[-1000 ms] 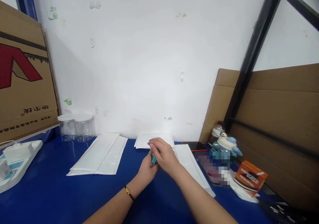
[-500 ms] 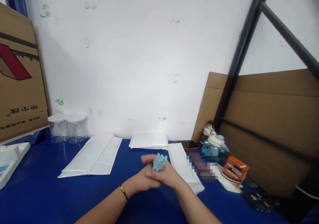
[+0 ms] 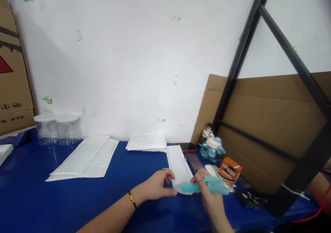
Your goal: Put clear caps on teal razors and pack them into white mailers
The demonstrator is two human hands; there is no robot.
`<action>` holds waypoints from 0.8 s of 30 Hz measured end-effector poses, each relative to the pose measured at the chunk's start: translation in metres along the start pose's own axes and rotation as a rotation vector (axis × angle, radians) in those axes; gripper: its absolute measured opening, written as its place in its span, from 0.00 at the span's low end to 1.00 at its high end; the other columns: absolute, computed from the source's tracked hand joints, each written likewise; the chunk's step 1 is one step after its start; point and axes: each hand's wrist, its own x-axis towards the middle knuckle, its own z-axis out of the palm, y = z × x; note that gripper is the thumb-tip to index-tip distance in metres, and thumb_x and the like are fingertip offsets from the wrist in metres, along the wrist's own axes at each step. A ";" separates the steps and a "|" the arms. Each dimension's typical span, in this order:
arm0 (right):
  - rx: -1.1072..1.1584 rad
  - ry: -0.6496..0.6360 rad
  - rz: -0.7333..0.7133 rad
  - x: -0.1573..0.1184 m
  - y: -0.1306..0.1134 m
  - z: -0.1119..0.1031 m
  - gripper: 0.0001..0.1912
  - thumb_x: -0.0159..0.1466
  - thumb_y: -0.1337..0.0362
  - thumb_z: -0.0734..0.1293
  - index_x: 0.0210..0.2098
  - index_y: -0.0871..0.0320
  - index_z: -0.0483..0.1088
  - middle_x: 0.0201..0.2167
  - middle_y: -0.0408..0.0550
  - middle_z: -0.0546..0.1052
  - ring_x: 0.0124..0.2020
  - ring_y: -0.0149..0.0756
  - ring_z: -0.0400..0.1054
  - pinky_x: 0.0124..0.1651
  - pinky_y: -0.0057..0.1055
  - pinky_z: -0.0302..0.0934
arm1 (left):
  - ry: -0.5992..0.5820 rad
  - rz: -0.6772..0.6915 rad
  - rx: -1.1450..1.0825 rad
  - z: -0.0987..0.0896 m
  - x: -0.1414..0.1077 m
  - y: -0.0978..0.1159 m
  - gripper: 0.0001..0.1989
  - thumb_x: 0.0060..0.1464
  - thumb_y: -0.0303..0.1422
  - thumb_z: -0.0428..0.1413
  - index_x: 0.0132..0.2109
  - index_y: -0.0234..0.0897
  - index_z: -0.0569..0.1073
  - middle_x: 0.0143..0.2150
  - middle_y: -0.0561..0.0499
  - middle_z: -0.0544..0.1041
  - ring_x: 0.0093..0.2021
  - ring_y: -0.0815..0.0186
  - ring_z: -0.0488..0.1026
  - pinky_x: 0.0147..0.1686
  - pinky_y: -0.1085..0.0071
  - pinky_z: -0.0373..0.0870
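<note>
Right grip (image 3: 212,202) closed around teal item (image 3: 217,185), tip at white envelope (image 3: 179,162)'s near end.
Left grip (image 3: 156,185) at that end; whether it pinches is not discernible.

Head-worn view, facing wall (image 3: 124,60), angled down

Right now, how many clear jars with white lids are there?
2: left jar and right jar, side by side at the back left of the table, near the wall.

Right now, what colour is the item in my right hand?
That item is turquoise, best seen in the head view.
</note>
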 end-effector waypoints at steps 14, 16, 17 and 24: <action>0.393 0.226 0.341 -0.010 0.031 -0.045 0.17 0.53 0.52 0.68 0.20 0.60 0.66 0.18 0.42 0.65 0.15 0.25 0.54 0.15 0.22 0.47 | -0.265 0.711 1.131 0.023 0.126 -0.019 0.34 0.44 0.21 0.52 0.56 0.59 0.63 0.57 0.58 0.67 0.63 0.58 0.51 0.58 0.50 0.44; 0.426 0.239 0.355 -0.010 0.036 -0.049 0.16 0.52 0.53 0.69 0.21 0.60 0.66 0.19 0.42 0.66 0.15 0.25 0.54 0.15 0.22 0.48 | -0.291 0.758 1.126 0.027 0.128 -0.015 0.33 0.44 0.23 0.53 0.56 0.58 0.62 0.51 0.55 0.73 0.62 0.59 0.53 0.57 0.52 0.44; 0.442 0.241 0.358 -0.010 0.038 -0.050 0.16 0.53 0.53 0.69 0.21 0.60 0.66 0.19 0.42 0.66 0.15 0.25 0.54 0.15 0.22 0.48 | -0.301 0.780 1.109 0.027 0.126 -0.010 0.33 0.43 0.24 0.54 0.56 0.56 0.62 0.48 0.53 0.74 0.61 0.58 0.55 0.57 0.53 0.45; 0.476 0.242 0.312 0.001 0.024 -0.047 0.15 0.55 0.55 0.66 0.21 0.60 0.66 0.19 0.43 0.65 0.15 0.25 0.53 0.15 0.23 0.48 | -0.248 0.627 0.883 0.008 0.100 0.040 0.36 0.32 0.35 0.60 0.53 0.39 0.63 0.43 0.47 0.71 0.47 0.56 0.66 0.58 0.56 0.46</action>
